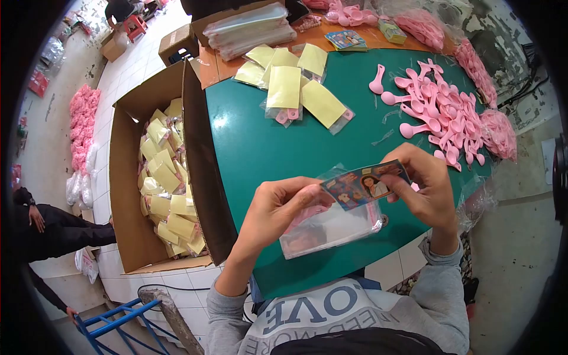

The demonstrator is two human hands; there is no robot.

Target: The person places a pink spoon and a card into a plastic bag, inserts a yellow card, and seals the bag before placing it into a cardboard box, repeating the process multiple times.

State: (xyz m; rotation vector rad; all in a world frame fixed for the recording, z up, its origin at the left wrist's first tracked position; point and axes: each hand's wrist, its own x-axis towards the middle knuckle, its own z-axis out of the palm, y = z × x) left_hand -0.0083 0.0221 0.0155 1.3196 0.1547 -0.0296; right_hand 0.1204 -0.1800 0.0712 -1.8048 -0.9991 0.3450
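My left grip (277, 207) pinches one end of a printed card (368, 186) between thumb and forefinger. My right grip (427, 184) pinches the other end, thumb across the printed front. The card is held up between my hands, tilted, its picture side towards me. Clear film and a little pink show behind it near my left fingers; I cannot tell whether that grip holds them too.

To handle the card well, I would keep the pinch light and near the ends so it does not bow or crease, and keep its corners from catching the film. Thin plastic tends to cling, so a slow, level movement should serve best.

Just below the card, a stack of clear bags (331, 238) lies on the green worktop (236, 148). Further off to my right is a heap of pink spoons (441, 106). Ahead, filled packets with pale yellow backs (284, 89) overlap each other. Beyond them, near the far edge, lie more printed cards (346, 39) and a bundle of long plastic sleeves (251, 28). To my left stands an open cardboard box (122, 195) holding many similar yellow packets.
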